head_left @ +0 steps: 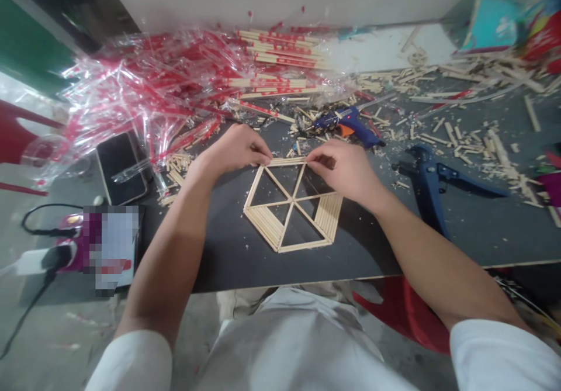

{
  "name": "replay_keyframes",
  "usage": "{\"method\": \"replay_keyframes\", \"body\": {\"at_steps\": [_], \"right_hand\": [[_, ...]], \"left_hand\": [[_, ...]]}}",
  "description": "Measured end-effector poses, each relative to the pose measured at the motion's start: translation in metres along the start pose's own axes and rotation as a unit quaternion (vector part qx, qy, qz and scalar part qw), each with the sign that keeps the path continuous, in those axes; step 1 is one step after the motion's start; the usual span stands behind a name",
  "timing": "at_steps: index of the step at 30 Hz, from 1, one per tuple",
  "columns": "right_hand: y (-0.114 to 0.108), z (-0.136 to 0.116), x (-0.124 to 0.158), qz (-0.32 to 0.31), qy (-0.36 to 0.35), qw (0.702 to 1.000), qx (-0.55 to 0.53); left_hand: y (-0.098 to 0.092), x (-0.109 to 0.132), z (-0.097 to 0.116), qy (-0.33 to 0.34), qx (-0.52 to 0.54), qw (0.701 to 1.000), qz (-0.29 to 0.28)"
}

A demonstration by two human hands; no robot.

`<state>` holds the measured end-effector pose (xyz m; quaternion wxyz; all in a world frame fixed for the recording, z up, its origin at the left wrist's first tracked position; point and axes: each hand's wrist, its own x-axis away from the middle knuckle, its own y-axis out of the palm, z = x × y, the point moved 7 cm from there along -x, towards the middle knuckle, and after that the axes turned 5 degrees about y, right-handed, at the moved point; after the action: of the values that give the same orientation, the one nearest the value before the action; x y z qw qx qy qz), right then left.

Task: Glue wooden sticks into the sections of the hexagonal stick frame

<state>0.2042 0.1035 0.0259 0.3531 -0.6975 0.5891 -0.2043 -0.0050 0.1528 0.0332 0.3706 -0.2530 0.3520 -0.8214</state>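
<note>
A hexagonal frame of thin wooden sticks [291,200] lies flat on the dark table, with spokes meeting at its middle. Two of its triangular sections, lower left and right, are partly filled with rows of sticks. Along the far edge runs a short wooden stick [287,161], pinched at both ends. My left hand [236,147] grips its left end between thumb and fingertips. At the right end, my right hand [344,169] pinches it the same way. Just beyond the right hand lies a blue glue gun [346,123] with an orange trigger.
Blue cutter pliers [432,180] lie at the right, among many cut stick pieces [456,134]. Red and clear plastic wrappers [144,81] heap up at the back left, beside bundled chopsticks [284,52]. A phone [121,166] and a purple power adapter [76,236] are at left.
</note>
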Motion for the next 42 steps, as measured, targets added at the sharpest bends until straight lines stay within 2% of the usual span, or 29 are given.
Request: {"method": "replay_keyframes", "body": {"at_steps": [8,16,21,24,27,30,34,37,42], "right_hand": [[0.001,0.001,-0.001,-0.001,0.009,1.000,0.005],[0.005,0.002,0.000,0.016,0.009,1.000,0.000],[0.004,0.000,0.000,0.020,0.007,1.000,-0.005],[0.004,-0.002,0.000,0.029,-0.001,0.999,-0.013],[0.005,-0.001,-0.001,0.029,-0.002,1.000,-0.012],[0.007,0.001,-0.001,0.020,0.001,1.000,-0.002],[0.007,0.000,-0.002,0.027,0.006,1.000,-0.001],[0.007,-0.001,-0.002,0.031,0.023,0.999,-0.022],[0.010,0.007,-0.004,0.030,0.093,0.992,-0.081]], "left_hand": [[0.001,0.000,-0.003,0.001,0.020,1.000,0.004],[0.002,0.001,0.002,0.029,-0.005,1.000,-0.001],[0.000,0.001,0.007,0.024,-0.035,0.999,-0.009],[0.000,0.003,0.016,0.052,-0.073,0.996,-0.014],[0.004,0.003,0.029,0.078,-0.107,0.991,0.007],[0.013,0.000,0.042,0.087,-0.139,0.986,0.041],[0.028,-0.004,0.054,0.093,-0.186,0.977,0.039],[0.030,-0.004,0.055,0.092,-0.212,0.972,0.040],[0.029,-0.004,0.055,0.103,-0.218,0.970,0.042]]}}
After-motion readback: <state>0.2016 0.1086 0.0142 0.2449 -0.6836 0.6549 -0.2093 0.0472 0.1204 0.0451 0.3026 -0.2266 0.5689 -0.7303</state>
